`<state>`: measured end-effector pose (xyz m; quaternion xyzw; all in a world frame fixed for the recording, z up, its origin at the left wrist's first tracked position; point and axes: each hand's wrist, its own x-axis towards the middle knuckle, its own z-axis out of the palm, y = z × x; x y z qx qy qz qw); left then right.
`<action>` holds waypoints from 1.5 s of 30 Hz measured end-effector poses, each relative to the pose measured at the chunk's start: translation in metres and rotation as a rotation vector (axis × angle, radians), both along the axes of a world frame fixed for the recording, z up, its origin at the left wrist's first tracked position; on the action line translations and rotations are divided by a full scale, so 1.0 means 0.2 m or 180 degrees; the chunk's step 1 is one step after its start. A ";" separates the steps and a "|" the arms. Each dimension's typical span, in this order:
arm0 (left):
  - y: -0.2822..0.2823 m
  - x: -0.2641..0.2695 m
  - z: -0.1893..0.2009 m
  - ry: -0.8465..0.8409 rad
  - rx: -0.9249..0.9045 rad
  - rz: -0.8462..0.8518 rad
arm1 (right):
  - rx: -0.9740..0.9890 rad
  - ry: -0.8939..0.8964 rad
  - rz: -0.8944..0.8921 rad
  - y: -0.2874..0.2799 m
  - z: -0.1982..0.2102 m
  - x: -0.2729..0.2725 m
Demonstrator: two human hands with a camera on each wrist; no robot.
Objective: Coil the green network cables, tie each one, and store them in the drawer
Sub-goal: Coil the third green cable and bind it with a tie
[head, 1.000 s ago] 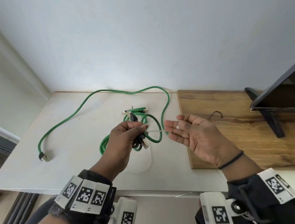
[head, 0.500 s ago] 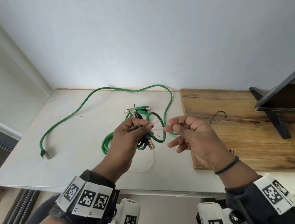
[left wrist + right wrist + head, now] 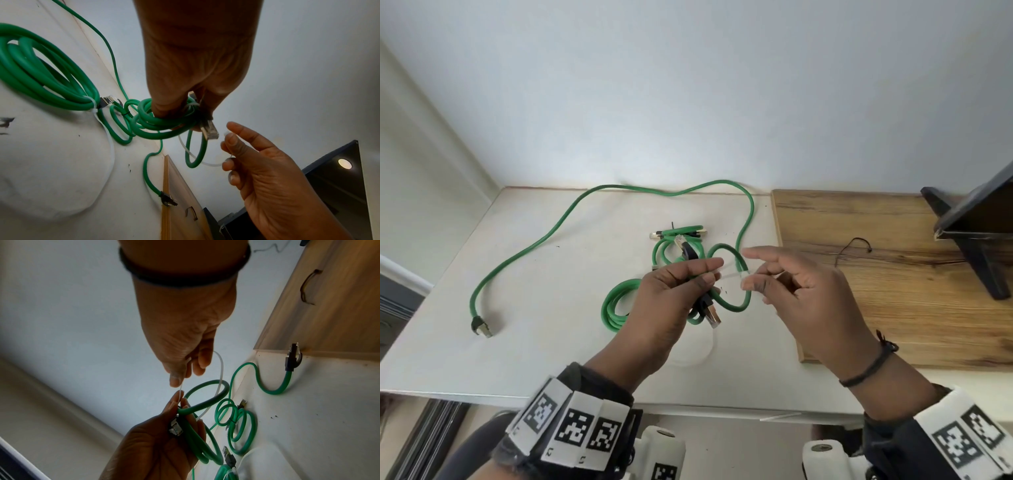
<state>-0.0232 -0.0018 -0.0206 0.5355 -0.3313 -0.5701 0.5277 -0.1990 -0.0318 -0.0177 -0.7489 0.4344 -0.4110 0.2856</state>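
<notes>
My left hand (image 3: 705,274) grips a small coil of green network cable (image 3: 729,301) above the white table (image 3: 551,342), with a connector (image 3: 712,317) hanging below the fingers. A clear zip tie (image 3: 731,272) runs from that hand to my right hand (image 3: 751,282), which pinches its free end. In the left wrist view the zip tie (image 3: 195,156) loops under the held coil (image 3: 164,125). In the right wrist view the zip tie (image 3: 221,368) passes through a cable loop (image 3: 205,395). The drawer is not clearly in view.
A long loose green cable (image 3: 544,240) snakes over the table. A tied coil (image 3: 614,310) and a smaller tied coil (image 3: 678,234) lie near my hands. A wooden top (image 3: 893,291) with a black stand (image 3: 976,240) is on the right.
My right hand went from flat and palm up to curled, pinching the zip tie end. Both hands came closer together; the left kept its grip on the coil.
</notes>
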 end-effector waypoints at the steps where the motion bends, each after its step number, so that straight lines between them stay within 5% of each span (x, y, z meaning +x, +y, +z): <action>1: 0.00 0.00 0.00 0.0050 0.0010 0.0022 | -0.0084 -0.0100 0.0038 0.00 0.00 0.00; 12: 0.02 -0.02 0.02 0.0283 0.0099 -0.0243 | 0.0001 -0.0425 -0.0052 0.00 0.02 0.00; 34: 0.01 -0.06 0.05 0.0812 0.0377 0.0099 | 0.2542 -0.2063 -0.0244 0.02 0.01 0.10; 45: 0.01 -0.07 0.06 0.0819 0.0473 0.0203 | 0.2655 -0.2091 -0.0265 0.02 -0.01 0.10</action>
